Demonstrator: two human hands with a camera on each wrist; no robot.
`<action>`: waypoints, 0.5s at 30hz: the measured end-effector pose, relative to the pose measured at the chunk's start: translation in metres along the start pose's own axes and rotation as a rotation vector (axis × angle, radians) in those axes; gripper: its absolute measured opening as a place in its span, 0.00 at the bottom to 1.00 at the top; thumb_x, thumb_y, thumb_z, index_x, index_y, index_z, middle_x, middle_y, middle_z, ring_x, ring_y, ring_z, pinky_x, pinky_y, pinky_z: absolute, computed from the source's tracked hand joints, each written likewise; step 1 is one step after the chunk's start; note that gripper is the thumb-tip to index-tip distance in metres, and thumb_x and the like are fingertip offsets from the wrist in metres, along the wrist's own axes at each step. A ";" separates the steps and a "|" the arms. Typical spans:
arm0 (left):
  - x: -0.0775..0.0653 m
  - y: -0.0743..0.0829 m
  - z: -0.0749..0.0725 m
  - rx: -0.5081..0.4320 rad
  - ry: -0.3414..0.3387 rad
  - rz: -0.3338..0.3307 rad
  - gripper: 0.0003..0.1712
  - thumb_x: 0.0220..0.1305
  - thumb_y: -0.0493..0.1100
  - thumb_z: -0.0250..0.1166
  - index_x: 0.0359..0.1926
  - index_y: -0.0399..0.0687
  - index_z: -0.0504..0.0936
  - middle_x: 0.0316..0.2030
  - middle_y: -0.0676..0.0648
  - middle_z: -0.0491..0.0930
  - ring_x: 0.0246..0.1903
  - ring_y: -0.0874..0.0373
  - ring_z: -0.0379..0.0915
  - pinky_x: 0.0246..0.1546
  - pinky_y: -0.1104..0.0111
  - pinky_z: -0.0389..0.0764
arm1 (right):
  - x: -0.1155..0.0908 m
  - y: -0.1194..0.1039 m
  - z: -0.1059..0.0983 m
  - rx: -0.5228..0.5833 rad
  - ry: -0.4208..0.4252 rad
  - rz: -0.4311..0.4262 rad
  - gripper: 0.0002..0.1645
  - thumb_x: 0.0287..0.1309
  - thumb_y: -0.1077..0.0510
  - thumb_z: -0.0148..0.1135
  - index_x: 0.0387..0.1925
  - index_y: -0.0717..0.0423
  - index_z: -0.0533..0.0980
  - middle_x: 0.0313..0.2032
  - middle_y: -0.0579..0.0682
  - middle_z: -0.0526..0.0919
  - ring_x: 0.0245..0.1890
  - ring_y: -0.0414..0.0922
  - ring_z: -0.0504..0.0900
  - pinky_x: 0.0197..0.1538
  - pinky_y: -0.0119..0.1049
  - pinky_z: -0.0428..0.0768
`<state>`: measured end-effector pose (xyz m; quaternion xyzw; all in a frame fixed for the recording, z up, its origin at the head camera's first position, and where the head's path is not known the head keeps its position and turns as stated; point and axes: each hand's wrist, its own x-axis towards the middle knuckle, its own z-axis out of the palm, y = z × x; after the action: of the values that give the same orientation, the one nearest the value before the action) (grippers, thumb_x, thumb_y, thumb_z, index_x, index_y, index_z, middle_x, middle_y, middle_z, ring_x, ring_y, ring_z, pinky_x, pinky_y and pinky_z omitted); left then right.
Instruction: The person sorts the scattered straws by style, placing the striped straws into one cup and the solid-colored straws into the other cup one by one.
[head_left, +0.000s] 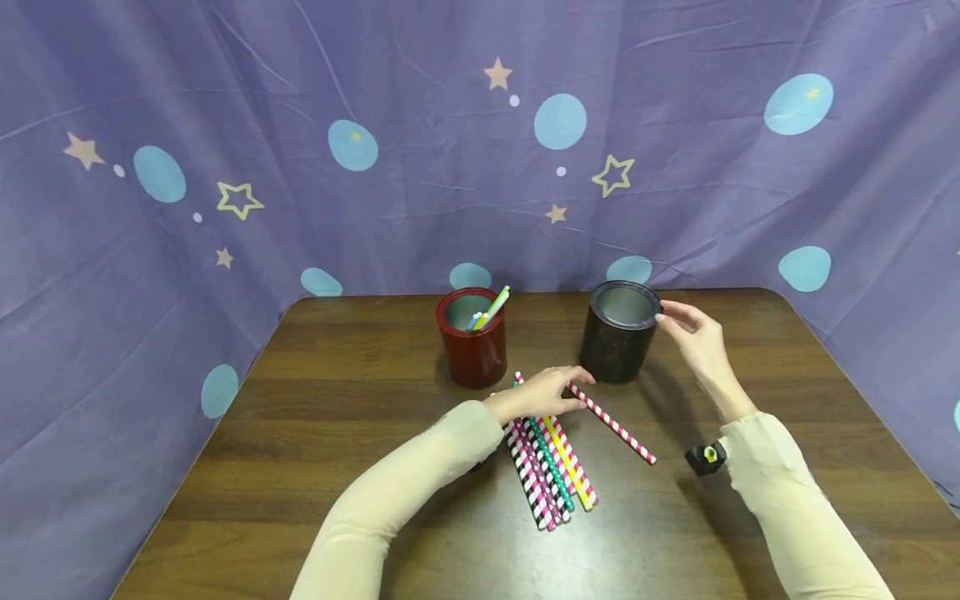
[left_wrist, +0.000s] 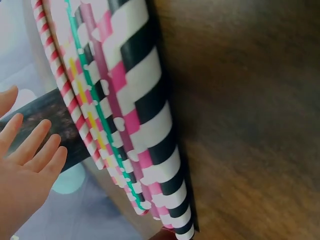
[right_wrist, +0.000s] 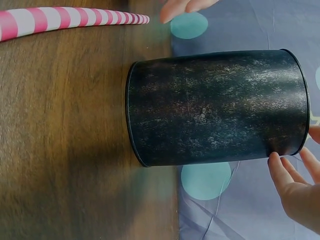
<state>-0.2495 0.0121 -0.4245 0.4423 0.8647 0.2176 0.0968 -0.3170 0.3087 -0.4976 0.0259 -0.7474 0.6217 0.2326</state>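
My left hand (head_left: 543, 393) is over the upper ends of a bundle of striped and dotted paper straws (head_left: 551, 467). Its fingers are spread around the far end of a single red-and-white striped straw (head_left: 615, 428), which lies apart on the right. In the left wrist view the left hand (left_wrist: 32, 160) shows straight, separated fingers beside the straws, gripping none. My right hand (head_left: 696, 337) touches the rim of the black round container (head_left: 617, 346) from the right. In the right wrist view, its fingertips (right_wrist: 276, 162) rest against the container's outer wall near the top.
A dark red round container (head_left: 474, 354) stands left of the black one, with a few slim pens or straws (head_left: 497, 305) sticking out. Both are toward the back of the wooden table (head_left: 337, 400). Behind hangs a purple curtain (head_left: 420, 217) with stars and blue ovals.
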 end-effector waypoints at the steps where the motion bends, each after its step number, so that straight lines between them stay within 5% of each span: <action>1: 0.001 -0.001 0.001 0.007 -0.009 0.004 0.21 0.58 0.44 0.60 0.53 0.45 0.70 0.51 0.48 0.73 0.53 0.59 0.66 0.55 0.72 0.64 | -0.001 -0.001 0.000 -0.014 0.000 0.007 0.23 0.48 0.49 0.64 0.48 0.50 0.75 0.45 0.44 0.79 0.41 0.35 0.78 0.42 0.20 0.74; 7: 0.005 -0.003 0.006 0.013 -0.043 0.011 0.21 0.59 0.42 0.59 0.54 0.45 0.70 0.51 0.48 0.73 0.54 0.59 0.65 0.57 0.72 0.62 | -0.013 -0.030 0.002 0.097 -0.048 0.067 0.21 0.51 0.53 0.62 0.48 0.54 0.75 0.45 0.46 0.80 0.43 0.35 0.77 0.46 0.23 0.73; 15: 0.012 -0.005 0.015 0.034 -0.060 0.058 0.20 0.57 0.38 0.60 0.52 0.42 0.73 0.49 0.46 0.74 0.52 0.57 0.67 0.56 0.75 0.63 | -0.005 0.002 0.007 -0.039 0.054 0.018 0.24 0.49 0.46 0.63 0.49 0.48 0.75 0.44 0.43 0.79 0.43 0.35 0.77 0.42 0.20 0.73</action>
<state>-0.2550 0.0235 -0.4400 0.4750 0.8519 0.1920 0.1087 -0.3152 0.3011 -0.5020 -0.0024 -0.7530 0.6096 0.2477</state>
